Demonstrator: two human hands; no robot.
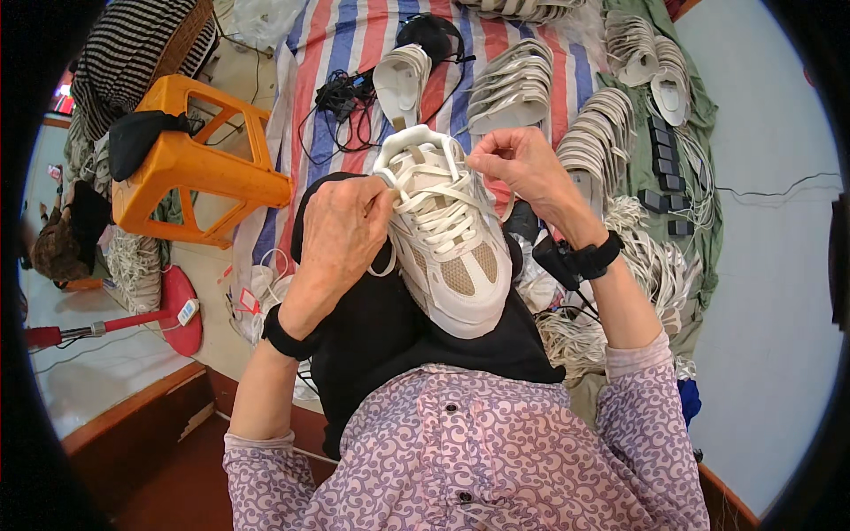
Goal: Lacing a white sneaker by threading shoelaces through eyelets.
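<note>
Shoe (462,288), head view: on the black-clad lap (363,341), we see its long axis run from heel at the far edge to toe near the waist edge. Its heel end lies between left hand (343,226) and right hand (527,170), neither clearly nearer, both narrowly pinched; we cannot tell whether they hold laces (443,232).

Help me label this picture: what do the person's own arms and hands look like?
The left hand and right hand are ungloved, with a black band on each wrist. The pale pink sleeves have purple scrollwork and plain, paler edges.
</note>
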